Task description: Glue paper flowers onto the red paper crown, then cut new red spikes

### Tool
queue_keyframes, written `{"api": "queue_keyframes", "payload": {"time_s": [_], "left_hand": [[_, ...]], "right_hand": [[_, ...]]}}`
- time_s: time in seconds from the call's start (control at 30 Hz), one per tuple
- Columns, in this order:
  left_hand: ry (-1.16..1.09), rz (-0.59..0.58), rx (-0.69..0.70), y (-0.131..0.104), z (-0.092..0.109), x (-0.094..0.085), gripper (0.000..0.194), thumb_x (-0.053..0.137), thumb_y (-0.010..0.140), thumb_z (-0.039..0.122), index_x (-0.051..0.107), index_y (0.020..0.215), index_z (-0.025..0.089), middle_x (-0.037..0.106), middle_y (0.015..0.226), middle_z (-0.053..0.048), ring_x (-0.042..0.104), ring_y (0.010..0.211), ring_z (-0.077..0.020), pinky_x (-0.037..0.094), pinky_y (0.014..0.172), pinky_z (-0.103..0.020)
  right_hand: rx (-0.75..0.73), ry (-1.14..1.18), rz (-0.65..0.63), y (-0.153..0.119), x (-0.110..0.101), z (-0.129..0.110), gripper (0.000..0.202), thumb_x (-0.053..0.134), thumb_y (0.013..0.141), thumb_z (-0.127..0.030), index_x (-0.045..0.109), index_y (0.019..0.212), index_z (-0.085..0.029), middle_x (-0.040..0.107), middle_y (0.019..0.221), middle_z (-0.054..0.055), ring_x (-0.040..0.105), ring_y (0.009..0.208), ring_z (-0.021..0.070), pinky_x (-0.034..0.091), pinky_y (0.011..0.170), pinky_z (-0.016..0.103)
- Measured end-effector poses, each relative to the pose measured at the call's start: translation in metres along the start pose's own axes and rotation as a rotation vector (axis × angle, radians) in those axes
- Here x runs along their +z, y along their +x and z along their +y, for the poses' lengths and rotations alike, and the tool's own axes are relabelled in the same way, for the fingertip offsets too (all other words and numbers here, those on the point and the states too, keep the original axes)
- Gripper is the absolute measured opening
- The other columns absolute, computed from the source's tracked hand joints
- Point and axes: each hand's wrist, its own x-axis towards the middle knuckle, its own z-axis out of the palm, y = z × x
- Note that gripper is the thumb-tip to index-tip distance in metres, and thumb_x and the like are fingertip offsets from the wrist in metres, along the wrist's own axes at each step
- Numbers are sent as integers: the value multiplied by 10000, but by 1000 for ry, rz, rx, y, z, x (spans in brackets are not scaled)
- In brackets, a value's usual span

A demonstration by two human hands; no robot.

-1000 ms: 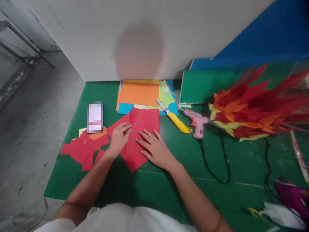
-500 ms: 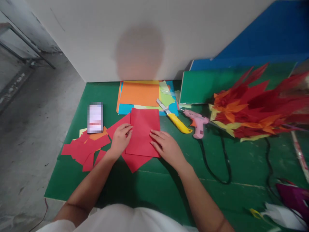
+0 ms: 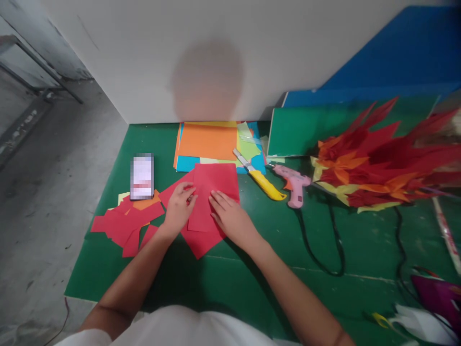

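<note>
A folded red sheet of paper (image 3: 212,180) lies in front of me, on top of another red sheet (image 3: 199,246) set at a slant beneath it. My left hand (image 3: 179,205) is at the upper paper's left edge, thumb and fingers curled together on it. Flat across the middle of the same paper rests my right hand (image 3: 232,216), its fingers stretched out and nothing held in them. To the right of the paper lie a yellow box cutter (image 3: 265,184) with its blade out and a pink glue gun (image 3: 293,183).
Red paper scraps (image 3: 126,223) and a phone (image 3: 141,177) are on the left of the green table (image 3: 252,293). Colored sheets (image 3: 209,139) lie behind the red paper. A red and orange paper flame (image 3: 378,163) stands at right, near the glue gun's black cord (image 3: 306,235).
My right hand has slid left from the folded paper's right edge to its middle, pressing flat. My left hand has stayed at the left edge.
</note>
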Motion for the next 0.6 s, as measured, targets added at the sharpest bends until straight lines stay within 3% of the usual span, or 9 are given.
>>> {"api": "queue_keyframes", "payload": {"time_s": [0.13,0.27,0.4,0.6], "left_hand": [[32,-5,41,0,1,1,204,536,876,165,702,993,175,654,1154,-128,660,1011,-229,542,931,-435],[19,-9,67,0,2,1,219,515,886,156,701,1001,167,626,1248,-136,639,1092,-239,515,980,-461],[55,-44,117,0,0,2,242,499,886,128,713,990,169,663,1202,-123,644,1081,-247,525,960,-471],[146,-72,160,0,-2,2,261,498,889,107,711,1018,187,700,1130,-90,655,1022,-237,540,928,-466]], "right_hand": [[87,64,34,3,9,7,471,367,932,-199,494,1371,-87,472,1441,157,425,1348,271,405,1099,463],[219,65,97,2,10,30,485,314,923,-157,501,1360,-59,478,1430,178,427,1345,275,357,1128,485],[225,34,101,4,6,40,511,298,903,-115,470,1379,-47,441,1460,178,398,1359,273,323,1135,486],[263,-218,35,30,-6,44,485,320,872,-74,485,1316,31,479,1404,248,466,1256,299,397,1011,449]]}}
